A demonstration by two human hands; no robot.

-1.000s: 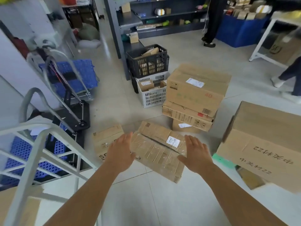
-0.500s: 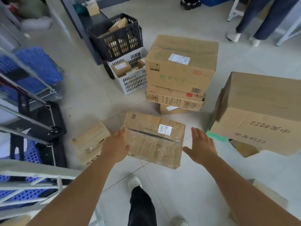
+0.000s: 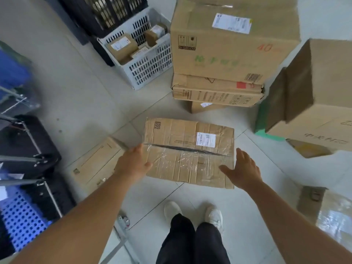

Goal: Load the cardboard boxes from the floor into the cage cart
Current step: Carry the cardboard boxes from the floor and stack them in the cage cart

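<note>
A flat taped cardboard box [image 3: 188,147] with a white label lies on the floor tiles in front of my feet. My left hand [image 3: 131,162] is open at the box's left edge, fingers straight, over its near left corner. My right hand [image 3: 242,168] is open at the box's right edge, thumb spread toward it. Whether either hand touches the box is unclear. A second flat box [image 3: 97,164] lies on the floor just left of it, partly under my left forearm. The cage cart's metal frame [image 3: 118,244] shows at the bottom left.
A stack of three boxes [image 3: 228,54] stands behind the flat box. A big box [image 3: 320,103] sits at the right, a wrapped one [image 3: 335,216] at the lower right. White [image 3: 144,67] and black [image 3: 102,16] crates stand at the back left. Folded trolleys [image 3: 28,149] lie left.
The view has tilted down and closed in on the flat box. Both hands have spread apart and dropped to the box's left and right edges. My feet have come into view.
</note>
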